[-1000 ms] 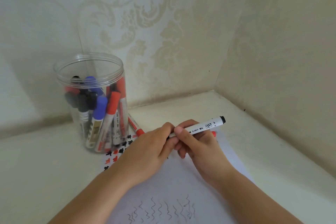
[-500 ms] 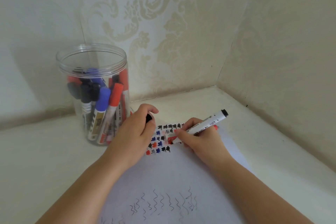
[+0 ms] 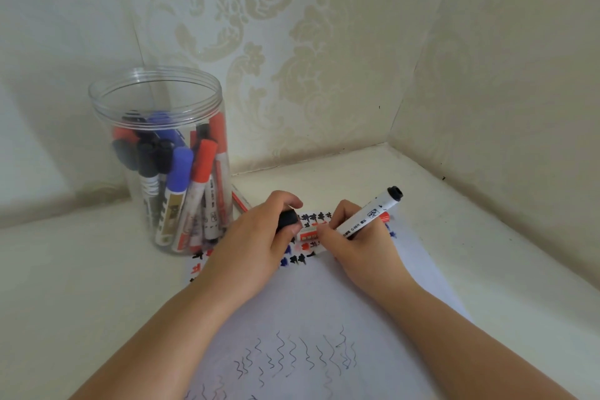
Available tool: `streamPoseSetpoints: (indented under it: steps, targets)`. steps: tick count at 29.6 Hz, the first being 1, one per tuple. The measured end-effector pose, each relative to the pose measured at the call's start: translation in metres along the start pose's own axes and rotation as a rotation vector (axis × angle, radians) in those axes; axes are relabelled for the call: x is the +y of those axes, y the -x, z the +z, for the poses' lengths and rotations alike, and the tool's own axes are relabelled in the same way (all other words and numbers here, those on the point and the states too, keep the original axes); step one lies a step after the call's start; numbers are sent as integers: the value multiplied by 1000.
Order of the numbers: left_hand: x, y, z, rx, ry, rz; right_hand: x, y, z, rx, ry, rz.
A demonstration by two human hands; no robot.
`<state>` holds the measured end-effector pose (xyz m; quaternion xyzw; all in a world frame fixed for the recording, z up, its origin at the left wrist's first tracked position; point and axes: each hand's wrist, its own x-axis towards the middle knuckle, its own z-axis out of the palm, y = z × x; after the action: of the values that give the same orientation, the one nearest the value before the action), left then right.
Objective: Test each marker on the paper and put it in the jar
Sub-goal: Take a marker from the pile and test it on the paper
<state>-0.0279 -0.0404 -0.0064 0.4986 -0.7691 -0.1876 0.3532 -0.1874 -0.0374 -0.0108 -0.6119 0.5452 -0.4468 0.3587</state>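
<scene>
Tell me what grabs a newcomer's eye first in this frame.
Likely the two hands at centre: the right hand grips a white marker with its tip toward the paper, while the left hand holds the black cap. Next, the clear jar at left by the wall, packed with red, blue and black capped markers. Wavy test squiggles cross the paper's near part.
</scene>
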Motion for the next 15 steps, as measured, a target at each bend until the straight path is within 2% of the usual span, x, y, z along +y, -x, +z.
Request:
streamPoseSetpoints:
  steps: [10,15]
  targets:
    - [-3,-1,-2,7,1,88,1,1,-2,-19,0,-6]
    - [-4,-1,-1,15,-30,67,1,1,-2,-37,-31,13]
